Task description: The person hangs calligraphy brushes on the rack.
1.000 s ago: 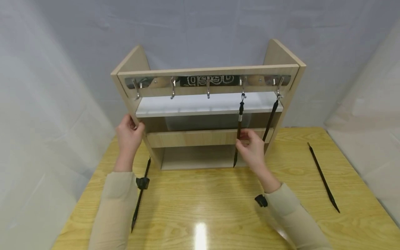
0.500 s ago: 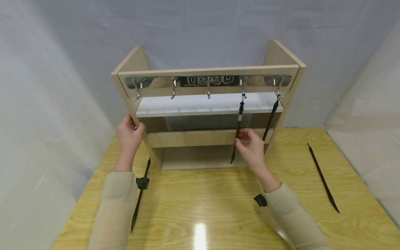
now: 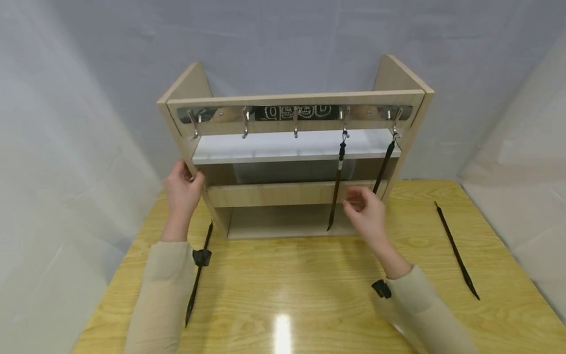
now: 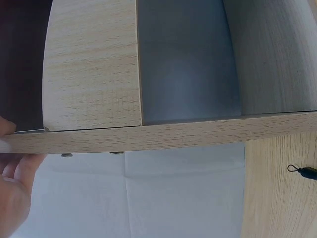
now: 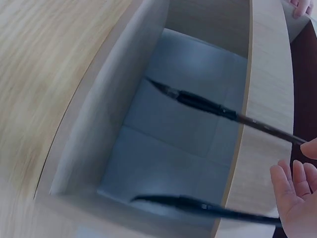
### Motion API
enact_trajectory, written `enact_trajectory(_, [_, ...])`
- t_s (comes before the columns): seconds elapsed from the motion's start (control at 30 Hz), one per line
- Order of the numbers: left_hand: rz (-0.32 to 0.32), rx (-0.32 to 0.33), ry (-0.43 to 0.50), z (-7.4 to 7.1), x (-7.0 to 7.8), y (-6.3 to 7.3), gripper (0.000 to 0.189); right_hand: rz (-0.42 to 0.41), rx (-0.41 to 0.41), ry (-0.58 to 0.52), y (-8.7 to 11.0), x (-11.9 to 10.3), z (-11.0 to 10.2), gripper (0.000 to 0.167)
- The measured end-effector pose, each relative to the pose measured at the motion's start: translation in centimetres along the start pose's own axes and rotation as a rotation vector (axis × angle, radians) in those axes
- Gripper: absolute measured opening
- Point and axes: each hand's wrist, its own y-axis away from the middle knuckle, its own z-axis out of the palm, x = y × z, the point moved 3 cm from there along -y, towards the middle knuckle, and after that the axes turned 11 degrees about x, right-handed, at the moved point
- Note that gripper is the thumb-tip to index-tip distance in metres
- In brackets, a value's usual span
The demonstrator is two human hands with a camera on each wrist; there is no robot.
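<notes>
My left hand [image 3: 183, 191] grips the left side panel [image 4: 188, 135] of a small wooden shelf [image 3: 274, 195], thumb inside and fingers round the outer face. A calligraphy brush [image 3: 337, 187] hangs tip down by its loop from the fourth hook from the left [image 3: 346, 120]. My right hand [image 3: 371, 216] is just right of that brush, fingers loosely bent and holding nothing. In the right wrist view, the thumb [image 5: 310, 148] lies near the brush handle. A second brush [image 3: 384, 164] hangs from the rightmost hook [image 3: 396, 122], its lower end hidden behind my right hand.
The metal hook rail [image 3: 239, 115] runs along the shelf's upper front; its three left hooks bear nothing. One brush [image 3: 457, 253] lies on the wooden table [image 3: 283, 275] at the right. Another brush [image 3: 194, 295] lies at the left, partly behind my left wrist's camera [image 3: 201, 257].
My right hand has let go of the brush on the fourth hook and moved slightly right. The brush's lower end swung a little left, and it hangs free. My left hand stays put.
</notes>
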Motion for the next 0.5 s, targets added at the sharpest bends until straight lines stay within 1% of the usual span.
enact_trajectory(0.03, [0.002,0.001,0.002,0.0,0.0,0.0,0.027,-0.006,-0.001,0.007,0.1,-0.2,-0.3,0.022])
enact_trajectory(0.1, [0.006,0.004,0.004,0.0,0.0,0.0,0.026,-0.010,-0.002,0.013,0.3,0.1,-1.0,0.022])
enact_trajectory(0.23, [0.016,0.008,-0.008,0.0,0.0,0.1,0.025,-0.003,-0.001,0.034,0.7,2.5,-2.3,0.021])
enact_trajectory(0.33, [0.009,0.005,-0.005,0.0,-0.1,0.1,0.026,-0.004,0.011,0.088,0.8,4.3,-3.3,0.020])
enact_trajectory(0.5, [0.005,0.001,0.012,0.0,-0.1,0.0,0.028,-0.003,0.026,0.159,1.1,5.8,-5.3,0.020])
